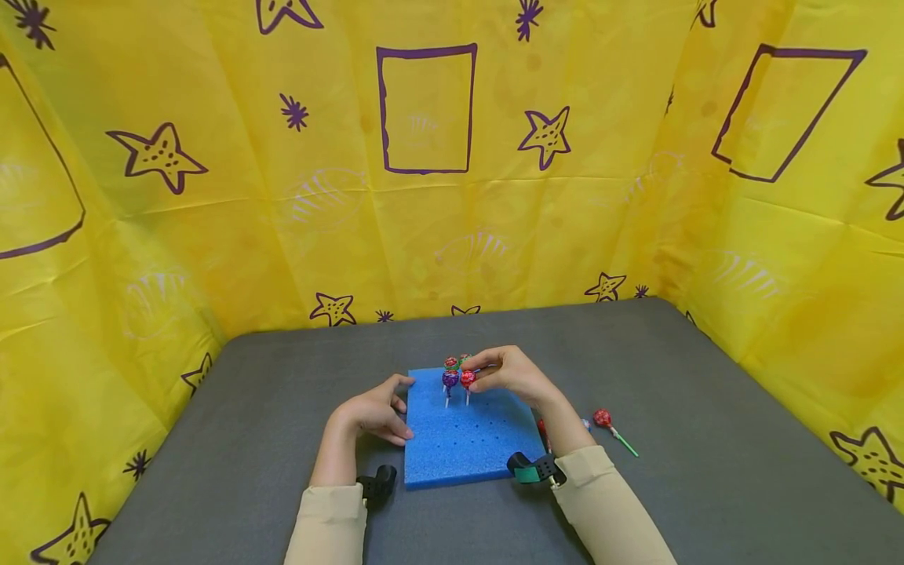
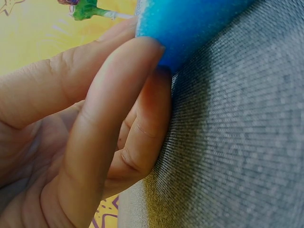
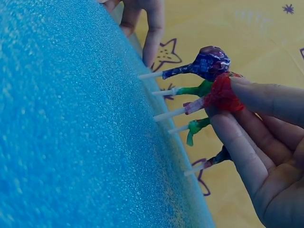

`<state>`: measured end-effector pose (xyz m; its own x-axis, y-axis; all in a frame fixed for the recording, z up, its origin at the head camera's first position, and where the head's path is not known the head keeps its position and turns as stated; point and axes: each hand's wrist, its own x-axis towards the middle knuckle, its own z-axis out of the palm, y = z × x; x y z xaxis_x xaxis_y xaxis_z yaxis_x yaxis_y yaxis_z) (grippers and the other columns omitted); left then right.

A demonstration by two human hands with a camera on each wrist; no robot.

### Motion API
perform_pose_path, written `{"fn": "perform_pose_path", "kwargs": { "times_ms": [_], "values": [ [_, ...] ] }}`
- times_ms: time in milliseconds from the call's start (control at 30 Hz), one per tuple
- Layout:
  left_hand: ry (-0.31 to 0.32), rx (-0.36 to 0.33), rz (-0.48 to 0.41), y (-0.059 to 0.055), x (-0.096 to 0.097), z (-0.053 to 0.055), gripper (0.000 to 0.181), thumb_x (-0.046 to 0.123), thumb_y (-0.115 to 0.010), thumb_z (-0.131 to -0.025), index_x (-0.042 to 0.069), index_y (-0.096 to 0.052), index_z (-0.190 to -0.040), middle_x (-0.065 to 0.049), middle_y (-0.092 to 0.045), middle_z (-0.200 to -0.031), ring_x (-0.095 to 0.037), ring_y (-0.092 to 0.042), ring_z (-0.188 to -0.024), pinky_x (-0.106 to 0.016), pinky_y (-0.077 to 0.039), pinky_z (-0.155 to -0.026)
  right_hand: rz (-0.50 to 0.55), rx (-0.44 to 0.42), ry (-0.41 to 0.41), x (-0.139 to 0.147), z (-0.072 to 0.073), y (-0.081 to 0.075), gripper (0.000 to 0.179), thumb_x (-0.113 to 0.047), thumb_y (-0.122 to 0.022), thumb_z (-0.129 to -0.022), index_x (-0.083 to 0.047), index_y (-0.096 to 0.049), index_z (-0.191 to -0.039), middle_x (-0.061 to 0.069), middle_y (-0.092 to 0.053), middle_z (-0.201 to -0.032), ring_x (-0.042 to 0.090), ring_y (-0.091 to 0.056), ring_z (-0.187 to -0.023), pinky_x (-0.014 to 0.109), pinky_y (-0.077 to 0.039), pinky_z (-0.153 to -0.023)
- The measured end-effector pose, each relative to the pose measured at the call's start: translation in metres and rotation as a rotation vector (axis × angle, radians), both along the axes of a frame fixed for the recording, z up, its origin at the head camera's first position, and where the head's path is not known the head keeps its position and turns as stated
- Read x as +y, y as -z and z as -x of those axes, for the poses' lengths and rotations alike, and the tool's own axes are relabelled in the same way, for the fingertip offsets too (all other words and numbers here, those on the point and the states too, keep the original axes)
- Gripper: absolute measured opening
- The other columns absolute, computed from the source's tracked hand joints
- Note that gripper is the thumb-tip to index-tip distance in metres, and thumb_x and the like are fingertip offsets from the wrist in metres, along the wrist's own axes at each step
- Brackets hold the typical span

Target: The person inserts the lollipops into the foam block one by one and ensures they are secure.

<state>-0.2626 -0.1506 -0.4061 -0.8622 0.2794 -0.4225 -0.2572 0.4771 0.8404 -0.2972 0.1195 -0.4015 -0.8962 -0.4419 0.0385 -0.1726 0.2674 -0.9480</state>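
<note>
My right hand (image 1: 512, 375) pinches the wrapped head of a red lollipop (image 3: 223, 95) between thumb and fingers; its white stick meets the blue foam board (image 1: 459, 463). Beside it a purple lollipop (image 1: 450, 379) stands upright in the board. Behind these are a red-and-green lollipop (image 1: 452, 362), one with a green wrapper (image 3: 194, 126) and a dark-wrapped one (image 3: 221, 154), partly hidden by my right fingers. At the board's left edge, my left hand (image 1: 374, 412) rests its thumb and fingertips against the foam, with some fingers bent near the table.
Small holes in rows mark the foam board. To its right, a red lollipop with a green stick (image 1: 613, 428) lies on the grey table (image 1: 706, 471); more lollipops are partly hidden by my right wrist. Yellow patterned cloth (image 1: 424, 235) walls the back and sides.
</note>
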Motion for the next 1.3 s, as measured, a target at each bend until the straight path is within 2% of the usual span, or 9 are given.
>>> {"fn": "perform_pose_path", "kwargs": {
  "times_ms": [333, 800, 1000, 1200, 1300],
  "values": [
    [0.008, -0.004, -0.001, 0.000, 0.000, 0.001, 0.095, -0.013, -0.074, -0.077, 0.015, -0.025, -0.153, -0.018, -0.046, -0.115, -0.020, -0.068, -0.072, -0.033, -0.064, -0.065, -0.009, 0.023, -0.020, 0.003, 0.000, -0.003, 0.035, -0.005, -0.078, -0.081, 0.002, -0.070, -0.115, 0.021, -0.071, -0.118, 0.016, -0.071, -0.099, 0.031, -0.062, -0.086],
    [0.011, -0.005, 0.012, 0.000, 0.000, 0.001, 0.093, -0.013, -0.073, -0.078, 0.015, -0.025, -0.153, -0.019, -0.046, -0.117, -0.020, -0.069, -0.073, -0.033, -0.064, -0.065, -0.002, 0.020, -0.027, 0.013, 0.001, -0.007, 0.033, -0.002, -0.073, -0.086, 0.000, -0.069, -0.118, 0.020, -0.070, -0.121, 0.029, -0.071, -0.109, 0.033, -0.062, -0.087],
    [0.011, -0.001, 0.013, 0.000, 0.001, 0.001, 0.093, -0.012, -0.073, -0.078, 0.015, -0.025, -0.153, -0.019, -0.046, -0.117, -0.020, -0.069, -0.072, -0.033, -0.064, -0.065, 0.006, 0.007, -0.021, 0.016, 0.001, -0.009, 0.033, 0.000, -0.071, -0.086, 0.000, -0.068, -0.119, 0.023, -0.068, -0.122, 0.040, -0.067, -0.112, 0.036, -0.062, -0.089],
    [0.008, -0.004, 0.011, -0.001, 0.001, 0.001, 0.093, -0.012, -0.073, -0.078, 0.015, -0.025, -0.153, -0.019, -0.046, -0.115, -0.020, -0.068, -0.072, -0.033, -0.064, -0.065, -0.010, 0.020, -0.019, 0.025, 0.003, -0.012, 0.034, -0.002, -0.071, -0.087, -0.001, -0.068, -0.121, 0.024, -0.067, -0.124, 0.035, -0.069, -0.111, 0.037, -0.061, -0.092],
    [0.011, -0.003, 0.016, -0.001, 0.001, 0.001, 0.092, -0.011, -0.073, -0.079, 0.015, -0.025, -0.153, -0.019, -0.046, -0.116, -0.020, -0.068, -0.072, -0.032, -0.064, -0.065, -0.009, 0.027, -0.025, 0.031, 0.003, -0.014, 0.035, -0.003, -0.070, -0.088, -0.002, -0.067, -0.122, 0.022, -0.067, -0.126, 0.037, -0.068, -0.114, 0.039, -0.061, -0.094]
  ]
}}
